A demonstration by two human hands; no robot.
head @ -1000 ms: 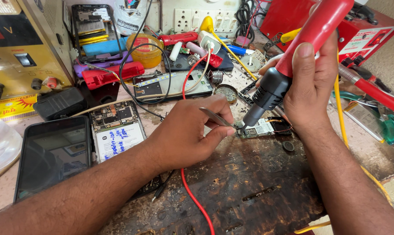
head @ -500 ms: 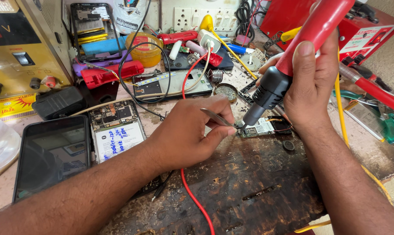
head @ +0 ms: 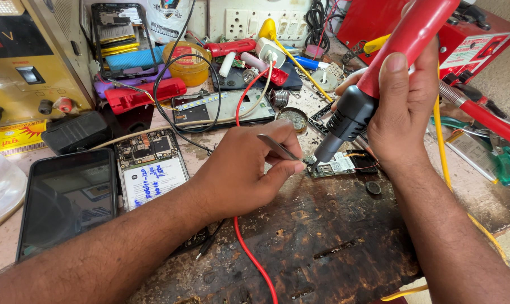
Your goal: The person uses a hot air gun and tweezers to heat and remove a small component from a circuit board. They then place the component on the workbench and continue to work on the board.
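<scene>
left hand (head: 241,169) grip pinched narrow on tweezers (head: 278,147), tips at circuit board (head: 339,165) to steady a part | right hand (head: 404,104) wrapped around red hot-air wand (head: 378,73), nozzle angled down just above board | board flat on scorched counter (head: 322,247)

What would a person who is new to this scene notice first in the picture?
First comes the red and black hot-air tool, held in the right hand at upper right, its nozzle pointing down at a small circuit board at the centre. Beside it, the left hand holds metal tweezers toward the same board, on a scorched dark mat.
</scene>
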